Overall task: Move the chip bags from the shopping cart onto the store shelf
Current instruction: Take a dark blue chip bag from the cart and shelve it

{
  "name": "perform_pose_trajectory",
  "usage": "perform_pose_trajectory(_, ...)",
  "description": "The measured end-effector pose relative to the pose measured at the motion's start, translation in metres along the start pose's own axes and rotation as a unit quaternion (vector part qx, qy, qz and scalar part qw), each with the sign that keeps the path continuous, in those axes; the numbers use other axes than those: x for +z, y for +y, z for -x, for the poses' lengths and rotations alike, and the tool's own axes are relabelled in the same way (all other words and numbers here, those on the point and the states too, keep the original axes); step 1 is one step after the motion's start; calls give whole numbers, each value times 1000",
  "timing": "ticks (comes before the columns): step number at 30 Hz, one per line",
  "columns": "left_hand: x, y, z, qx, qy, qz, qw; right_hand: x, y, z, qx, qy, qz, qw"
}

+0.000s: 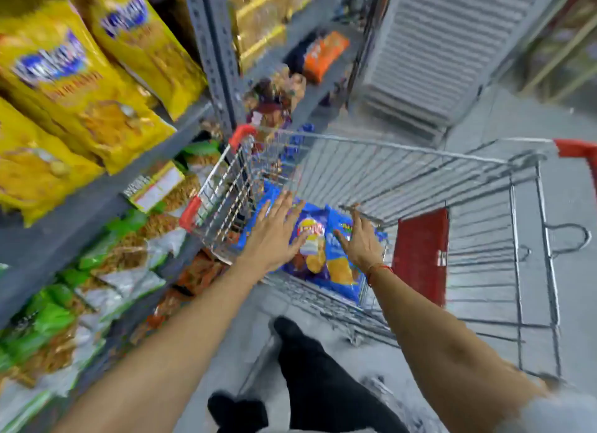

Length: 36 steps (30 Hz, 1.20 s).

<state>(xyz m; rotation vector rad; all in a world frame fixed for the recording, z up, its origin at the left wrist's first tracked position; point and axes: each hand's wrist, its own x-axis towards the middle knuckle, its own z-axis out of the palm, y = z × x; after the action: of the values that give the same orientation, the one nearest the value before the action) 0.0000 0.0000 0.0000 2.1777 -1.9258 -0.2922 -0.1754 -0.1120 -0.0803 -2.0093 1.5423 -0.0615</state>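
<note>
Both bare arms reach down into the silver wire shopping cart with red plastic corner guards (403, 180), which stands just right of the grey metal store shelf (58, 235). The blue crinkly chip bags printed with golden chips (318, 255) lie flat in the bottom of the basket, toward its near-left corner, at least two overlapping each other. The left hand (274, 235) hovers over or rests on the left side of the top bag, its fingers (284, 203) spread wide and not closed on anything. The right hand (363, 242) sits at the right edge of the bags with its fingers (342, 239) splayed as well, and I cannot tell whether they touch the foil yet. The picture is blurred, so finer contact is hard to judge. From where I stand, the main risk is a poor hold: glossy, air-filled bags slide easily, and pressing flat palms on them could squash the chips or push one bag off the other. If both are lifted together, the lower one may slip free and drop to the floor. The wire side of the cart could also snag a bag corner or a wrist on the way up. The shelf beside it is already crowded with large yellow snack bags (77, 87) and green packets (55, 319), so forcing new stock in may knock those down.
</note>
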Motion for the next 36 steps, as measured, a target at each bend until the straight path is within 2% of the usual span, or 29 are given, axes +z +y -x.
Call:
perform_pose_trajectory(2, 22, -1, 1, -37, -32, 52, 997, 21, 12, -11, 56, -52, -38, 996)
perform_pose_trajectory(6, 43, -4, 15, -76, -77, 81, 991, 58, 28, -23, 133, -172, -114, 969)
perform_pose_trajectory(9, 43, -6, 15, -99, -76, 90, 988, 107, 67, -56, 149, -200, -140, 958)
perform_pose_trajectory(14, 50, -11, 18, -93, -44, 70, 992, 94, 24, -54, 194, -191, -247, 930)
perform_pose_trajectory(17, 52, -9, 19, -95, -18, 74, 993, 107, 26, -67, 199, -170, -300, 917)
perform_pose_trajectory(25, 48, -6, 21, -87, 11, 85, 993, 112, 20, -76, 212, -191, -329, 900)
perform_pose_trajectory(29, 42, -4, 22, -102, 0, 96, 990, 97, 23, -69, 220, -138, -363, 895)
perform_pose_trajectory(31, 40, -3, 22, -112, -16, 103, 988, 82, 19, -65, 236, -101, -399, 881)
perform_pose_trajectory(36, 25, -9, 25, -121, -50, 147, 980, 41, 5, -55, 196, -42, -456, 867)
